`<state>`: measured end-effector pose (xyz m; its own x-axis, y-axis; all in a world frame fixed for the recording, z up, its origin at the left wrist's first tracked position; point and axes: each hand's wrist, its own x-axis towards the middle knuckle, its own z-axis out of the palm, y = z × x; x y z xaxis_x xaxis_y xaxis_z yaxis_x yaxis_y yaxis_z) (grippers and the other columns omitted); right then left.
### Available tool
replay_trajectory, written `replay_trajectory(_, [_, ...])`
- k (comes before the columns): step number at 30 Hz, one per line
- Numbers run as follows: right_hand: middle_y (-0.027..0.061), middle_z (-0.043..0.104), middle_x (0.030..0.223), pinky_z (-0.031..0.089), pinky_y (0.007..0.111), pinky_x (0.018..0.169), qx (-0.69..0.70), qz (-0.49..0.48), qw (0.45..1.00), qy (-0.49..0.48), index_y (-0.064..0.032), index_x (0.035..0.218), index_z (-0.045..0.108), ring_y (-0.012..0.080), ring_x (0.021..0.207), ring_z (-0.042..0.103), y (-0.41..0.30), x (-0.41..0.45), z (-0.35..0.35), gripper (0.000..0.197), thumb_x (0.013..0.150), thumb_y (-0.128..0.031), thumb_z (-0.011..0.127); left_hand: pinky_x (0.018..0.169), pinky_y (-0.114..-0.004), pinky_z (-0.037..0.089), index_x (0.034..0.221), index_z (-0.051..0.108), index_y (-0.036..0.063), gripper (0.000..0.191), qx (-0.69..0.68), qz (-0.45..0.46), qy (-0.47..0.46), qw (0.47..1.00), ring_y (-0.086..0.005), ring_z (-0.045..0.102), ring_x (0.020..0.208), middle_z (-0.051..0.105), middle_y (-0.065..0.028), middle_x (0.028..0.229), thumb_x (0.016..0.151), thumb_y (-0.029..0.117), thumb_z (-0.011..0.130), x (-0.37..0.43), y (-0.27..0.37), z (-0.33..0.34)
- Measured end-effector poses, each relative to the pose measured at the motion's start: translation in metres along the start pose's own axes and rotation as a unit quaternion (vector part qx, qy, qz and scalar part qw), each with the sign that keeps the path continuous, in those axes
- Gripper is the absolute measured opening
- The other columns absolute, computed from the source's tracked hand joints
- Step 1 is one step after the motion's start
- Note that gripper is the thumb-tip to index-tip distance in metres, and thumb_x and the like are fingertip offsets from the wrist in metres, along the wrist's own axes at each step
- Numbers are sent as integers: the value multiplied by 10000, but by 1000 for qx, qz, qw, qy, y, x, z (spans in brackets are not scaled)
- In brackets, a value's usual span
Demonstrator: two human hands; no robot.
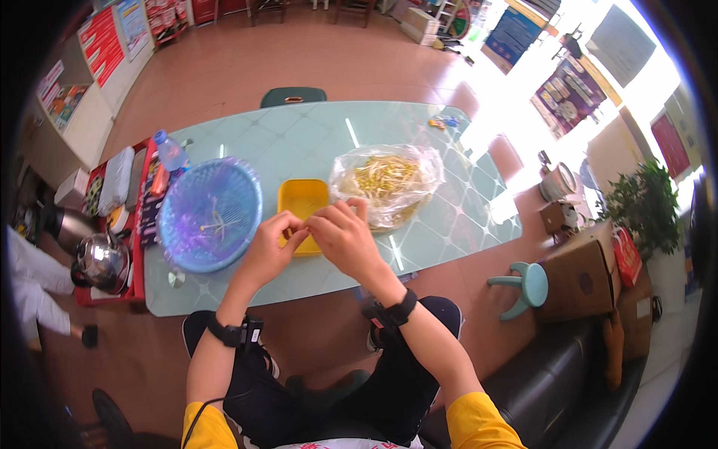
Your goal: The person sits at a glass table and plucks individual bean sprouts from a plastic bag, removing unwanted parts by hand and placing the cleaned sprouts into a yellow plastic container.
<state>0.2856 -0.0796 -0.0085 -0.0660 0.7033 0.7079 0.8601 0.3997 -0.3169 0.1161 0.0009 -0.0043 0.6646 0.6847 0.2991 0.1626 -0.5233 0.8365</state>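
My left hand (276,240) and my right hand (343,236) meet fingertip to fingertip above a yellow plastic tray (303,191). Both are pinched, and whatever may sit between the fingertips is too small and covered to make out. Just beyond my right hand lies a clear plastic bag (343,175) full of bean sprouts (387,175) with yellow heads. To the left of my left hand stands a round blue plastic basket (252,205) lined with thin plastic film. A few loose sprouts (216,224) rest inside it.
These stand on a glass-topped table (291,134). At its left, a red cart (137,269) holds a steel kettle (102,261); a bottle (171,150) stands nearby. Wrappers (444,122) lie at the far right corner. A turquoise stool (527,287) and a person's leg (39,286) flank the table.
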Motion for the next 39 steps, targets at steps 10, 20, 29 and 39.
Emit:
replay_trajectory(10, [-4, 626, 817, 386, 406, 883, 1, 12, 1000, 4, -105, 886, 698, 188, 801, 592, -1, -1, 9, 103, 802, -67, 744, 668, -335, 499, 933, 620, -28, 176, -8, -4, -14, 1000, -238, 631, 748, 656, -116, 866, 929, 133, 690, -3, -6, -4])
replay_trajectory(20, [4, 626, 816, 387, 401, 880, 5, 28, 999, -16, -98, 882, 695, 197, 793, 593, -4, -4, 4, 122, 789, -36, 746, 662, -342, 491, 906, 596, -26, 170, -10, 18, 11, 1000, -243, 617, 752, 634, -109, 852, 920, 113, 693, -7, -6, 7])
replay_trajectory(29, [9, 598, 775, 392, 402, 879, -12, 58, 998, 2, -97, 817, 660, 203, 783, 582, -5, -2, 8, 129, 759, -34, 756, 659, -401, 493, 911, 575, -6, 130, -6, 8, 9, 1000, -324, 623, 754, 619, -138, 859, 925, 95, 657, -5, -7, 7])
replay_trajectory(39, [6, 575, 767, 396, 415, 881, -104, 22, 994, -23, -110, 786, 629, 203, 802, 582, -4, 1, 11, 103, 776, -84, 728, 640, -402, 498, 908, 558, -11, 95, 110, 14, -4, 994, -343, 631, 750, 618, -156, 871, 934, 71, 598, -3, -11, 7])
